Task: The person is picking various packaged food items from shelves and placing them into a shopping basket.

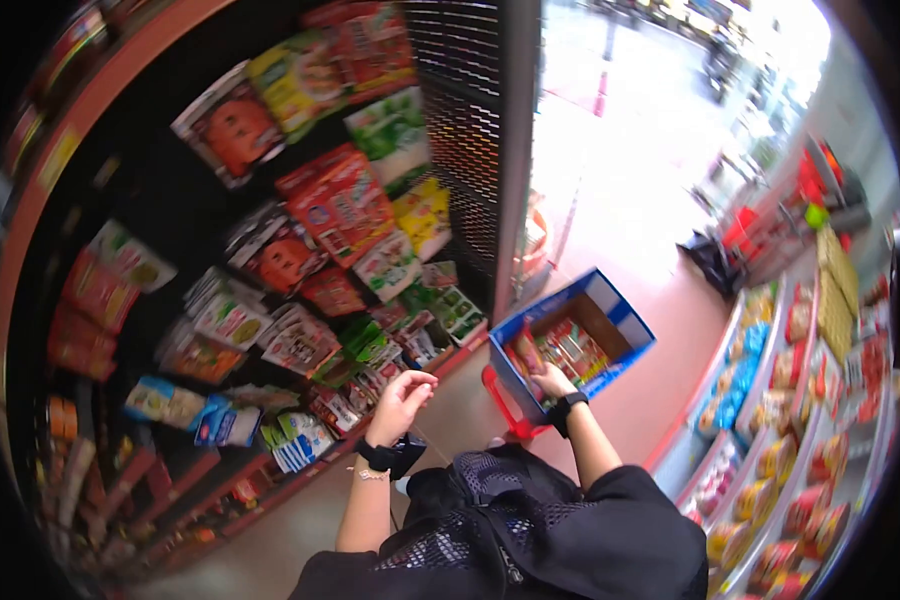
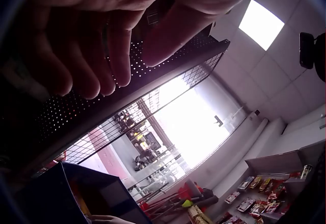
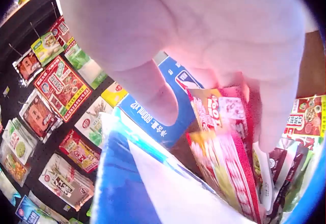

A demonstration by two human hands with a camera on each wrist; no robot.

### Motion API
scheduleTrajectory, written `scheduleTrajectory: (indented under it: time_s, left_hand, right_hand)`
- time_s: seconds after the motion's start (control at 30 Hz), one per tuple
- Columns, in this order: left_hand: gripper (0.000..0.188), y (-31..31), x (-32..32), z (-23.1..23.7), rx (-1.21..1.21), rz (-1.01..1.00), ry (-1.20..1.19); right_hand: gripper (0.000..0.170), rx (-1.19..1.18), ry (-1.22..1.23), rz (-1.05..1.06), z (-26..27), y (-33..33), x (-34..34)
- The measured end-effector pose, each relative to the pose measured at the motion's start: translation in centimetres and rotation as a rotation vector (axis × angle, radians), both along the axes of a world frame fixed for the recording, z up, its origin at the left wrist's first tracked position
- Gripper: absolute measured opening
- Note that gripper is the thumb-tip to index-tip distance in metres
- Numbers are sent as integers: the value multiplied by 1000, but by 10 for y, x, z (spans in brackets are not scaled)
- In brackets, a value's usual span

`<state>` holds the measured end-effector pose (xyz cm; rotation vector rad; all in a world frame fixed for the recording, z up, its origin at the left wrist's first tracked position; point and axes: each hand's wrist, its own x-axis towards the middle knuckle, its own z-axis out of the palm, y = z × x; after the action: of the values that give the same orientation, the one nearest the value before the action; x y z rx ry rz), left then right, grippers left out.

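My right hand (image 1: 552, 382) reaches into a blue cardboard box (image 1: 625, 302) with a brown inside. In the right wrist view, red-and-yellow food packets (image 3: 224, 158) stand between the thumb and the fingers, which bend down over their right side. More packets (image 1: 575, 345) lie inside the box. My left hand (image 1: 402, 402) hangs in the air left of the box, in front of the hanging food packets. Its fingers (image 2: 84, 81) are loosely curled, with nothing between them and the thumb.
A dark pegboard rack with hanging packets (image 1: 340, 205) fills the left. Shelves with bagged goods (image 1: 780, 410) run along the right. A red frame (image 1: 500, 398) shows beneath the box, on the tiled floor (image 1: 630, 410). Beyond lies a bright doorway (image 1: 630, 150); a black bag (image 1: 712, 262) sits nearby.
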<state>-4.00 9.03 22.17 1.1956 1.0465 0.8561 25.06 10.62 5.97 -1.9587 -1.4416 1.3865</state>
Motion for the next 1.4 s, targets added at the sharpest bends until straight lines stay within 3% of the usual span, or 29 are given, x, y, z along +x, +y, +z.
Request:
scheduleTrajectory:
  time_s: [0.03,0.1,0.13,0.2,0.23,0.27,0.3,0.33,0.4,0.43,0.5,0.63,0.73,0.83,1.0,1.1,1.23,1.4]
  left_hand:
    - [12,0,-2,-1,15,16,-8]
    - [13,-2,-10,-1,60,33,-13]
    - [13,-2,-14,-2,70,37,-25]
    - [12,-5,-20,1,63,69,24]
    - [12,-7,-23,1,75,93,17]
    - [12,-9,-26,1,84,114,12]
    - [12,-11,-31,-4,92,131,0]
    - [13,-13,-37,-6,93,101,1]
    - [13,-18,-49,-9,86,128,-10]
    - [13,-21,-56,-9,88,145,-15]
    - [14,-24,-71,-8,79,154,-2]
    - [13,-32,-107,-3,109,234,-8]
    - [13,-39,-144,3,91,311,-35]
    - [13,-49,-190,7,115,399,-65]
    - [13,-71,-278,9,157,598,-134]
    - [15,-92,-324,13,176,691,-83]
    - [13,-128,-367,17,172,796,-87]
    - [12,-174,-404,13,157,943,-83]
  right_hand:
    - [41,77,-58,-96,-5,-2,-1]
    - [40,15,8,-32,1,2,1]
    - [45,25,-81,-97,-54,8,11]
    - [67,8,-282,-151,-30,4,2]
    - [64,143,-380,-199,-40,3,2]
    - [66,57,-449,-177,-32,7,2]
    - [63,158,-436,-192,-46,12,9]
    - [53,121,-427,-242,-20,10,-1]
    - [43,244,59,-388,-17,13,-3]
    - [43,247,56,-369,-16,17,-4]
    - [32,210,318,-463,-15,27,-9]
    - [23,517,220,-410,-16,34,-38]
    - [16,428,553,-439,12,25,-85]
    - [14,325,724,-332,21,22,-132]
    - [14,327,607,-191,35,19,-221]
    - [15,337,656,32,38,21,-270]
    - [14,403,643,181,71,10,-347]
    - [13,289,734,497,131,5,-429]
